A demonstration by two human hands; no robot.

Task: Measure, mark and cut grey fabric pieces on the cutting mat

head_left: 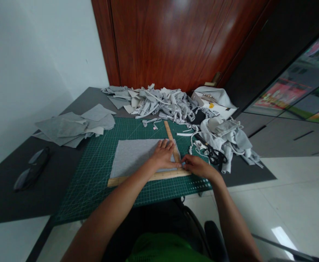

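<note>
A rectangular piece of light grey fabric [133,154] lies flat on a green gridded cutting mat [94,174]. An L-shaped wooden ruler [159,176] rests along its near and right edges. My left hand [163,154] presses down on the fabric and the ruler near the corner, fingers spread and thumb reaching to the right. Close by, my right hand [196,165] is at the ruler's corner with its fingers drawn together. A small bluish bit shows at those fingertips, too small to name.
Grey fabric scraps [159,102] are heaped along the back, beside a white box [214,105]. More fabric pieces [75,127] lie at left, above glasses [31,169]. Black-handled scissors [216,155] and a cloth bundle [227,136] sit at right. A wooden door [162,43] stands behind.
</note>
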